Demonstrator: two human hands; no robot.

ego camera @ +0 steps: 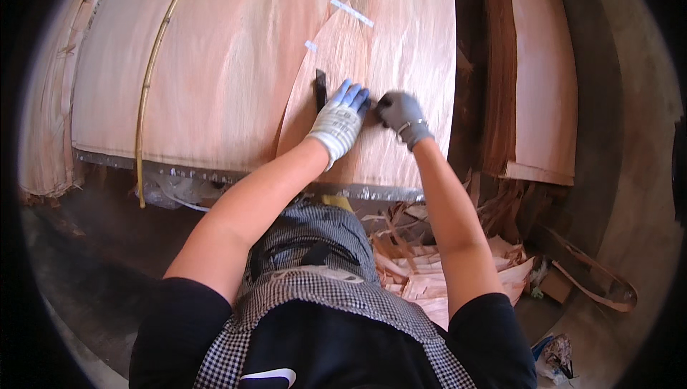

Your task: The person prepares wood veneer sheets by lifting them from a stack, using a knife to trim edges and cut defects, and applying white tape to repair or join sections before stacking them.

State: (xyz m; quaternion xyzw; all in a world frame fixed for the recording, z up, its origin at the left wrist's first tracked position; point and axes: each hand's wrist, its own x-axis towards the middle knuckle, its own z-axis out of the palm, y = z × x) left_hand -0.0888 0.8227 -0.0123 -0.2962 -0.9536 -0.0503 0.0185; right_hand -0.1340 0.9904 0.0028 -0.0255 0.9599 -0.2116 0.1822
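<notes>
Before me lies a wide sheet of reddish wood veneer [231,67], with a tapered veneer piece [338,45] set on it. A long tape strip [352,12] crosses the tip of that piece, and a short tape piece [311,45] sits on its left edge. My left hand [341,115], in a white striped glove with blue fingertips, rests flat on the veneer. A dark flat tool [321,88] lies against its outer side, the lower end hidden. Just to the right, my right hand [401,112], in a grey glove, is curled and blurred; its fingers' contents are hidden.
A thin bamboo-like rod [146,85] lies across the sheet at left and overhangs the front edge. Another veneer stack [545,77] stands at right, beyond a dark gap. Veneer scraps [413,276] cover the floor beside my legs. A curled strip [596,287] lies farther right.
</notes>
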